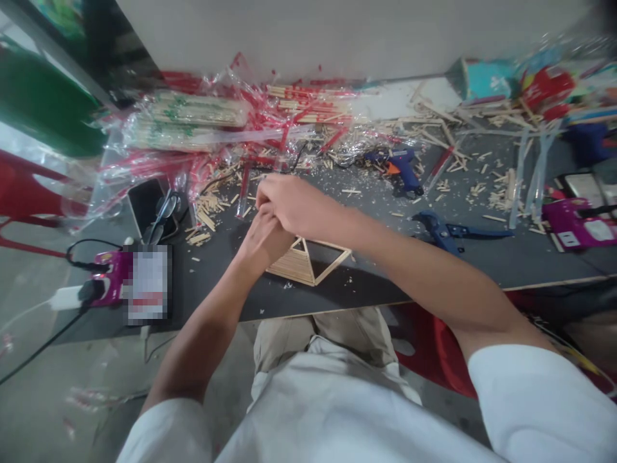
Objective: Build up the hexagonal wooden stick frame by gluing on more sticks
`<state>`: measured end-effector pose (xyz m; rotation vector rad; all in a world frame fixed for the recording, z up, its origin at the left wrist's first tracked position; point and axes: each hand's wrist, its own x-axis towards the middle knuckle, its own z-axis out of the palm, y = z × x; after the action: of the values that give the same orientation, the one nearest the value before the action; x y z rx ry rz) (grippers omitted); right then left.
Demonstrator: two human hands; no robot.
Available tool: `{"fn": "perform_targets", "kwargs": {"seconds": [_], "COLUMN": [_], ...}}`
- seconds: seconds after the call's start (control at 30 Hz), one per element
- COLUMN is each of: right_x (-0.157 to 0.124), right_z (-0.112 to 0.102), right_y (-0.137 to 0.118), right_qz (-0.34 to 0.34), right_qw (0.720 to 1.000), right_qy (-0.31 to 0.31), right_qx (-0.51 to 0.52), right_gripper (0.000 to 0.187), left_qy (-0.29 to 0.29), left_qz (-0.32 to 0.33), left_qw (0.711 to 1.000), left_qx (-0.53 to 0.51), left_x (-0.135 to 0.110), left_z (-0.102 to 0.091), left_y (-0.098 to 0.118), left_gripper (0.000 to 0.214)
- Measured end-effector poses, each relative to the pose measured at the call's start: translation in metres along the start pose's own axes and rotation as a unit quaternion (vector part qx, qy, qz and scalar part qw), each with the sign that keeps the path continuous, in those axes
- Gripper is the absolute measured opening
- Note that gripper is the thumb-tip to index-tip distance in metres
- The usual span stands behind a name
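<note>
My left hand (263, 241) and my right hand (289, 206) are pressed together above the dark table (366, 283), fingers curled. The right hand lies over the left, so what they pinch is hidden. Just below them rests a small triangular frame of thin wooden sticks (308, 260), partly filled with sticks on its left side. My left hand touches its upper left corner.
Packs of wooden sticks in torn red and clear plastic (202, 119) lie behind the hands. Cut stick bits litter the table. A blue glue gun (402, 170), blue cutters (448, 230), a phone and glasses (154, 209), and a purple device (108, 283) sit around.
</note>
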<state>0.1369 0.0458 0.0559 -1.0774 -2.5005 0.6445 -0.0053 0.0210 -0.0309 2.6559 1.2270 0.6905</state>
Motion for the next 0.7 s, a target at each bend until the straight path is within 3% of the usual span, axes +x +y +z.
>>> {"fn": "perform_targets", "kwargs": {"seconds": [0.07, 0.2, 0.4, 0.57, 0.7], "right_x": [-0.009, -0.041, -0.087, -0.100, -0.100], "right_z": [-0.013, -0.033, -0.023, -0.012, -0.010], "right_y": [0.015, 0.056, 0.119, 0.149, 0.156], "right_qz": [0.008, 0.066, 0.217, 0.264, 0.250], "right_qw": [0.997, 0.981, 0.941, 0.929, 0.930], "right_qy": [0.062, 0.161, 0.238, 0.258, 0.267], "right_qx": [0.049, 0.082, 0.106, -0.009, -0.045], "right_gripper": [0.013, 0.012, 0.007, 0.016, 0.020], "left_qy": [0.016, 0.073, 0.096, 0.053, -0.011], "left_qz": [-0.007, -0.086, -0.151, -0.090, -0.029], "left_qw": [0.998, 0.988, 0.979, 0.992, 0.999], "left_qx": [0.059, 0.102, 0.096, 0.075, 0.042], "left_x": [0.000, -0.005, -0.008, -0.004, -0.002], "left_z": [-0.009, -0.019, -0.021, -0.022, -0.023], "left_y": [-0.002, -0.018, -0.026, -0.014, -0.005], "left_gripper": [0.034, 0.039, 0.037, 0.048, 0.036]}}
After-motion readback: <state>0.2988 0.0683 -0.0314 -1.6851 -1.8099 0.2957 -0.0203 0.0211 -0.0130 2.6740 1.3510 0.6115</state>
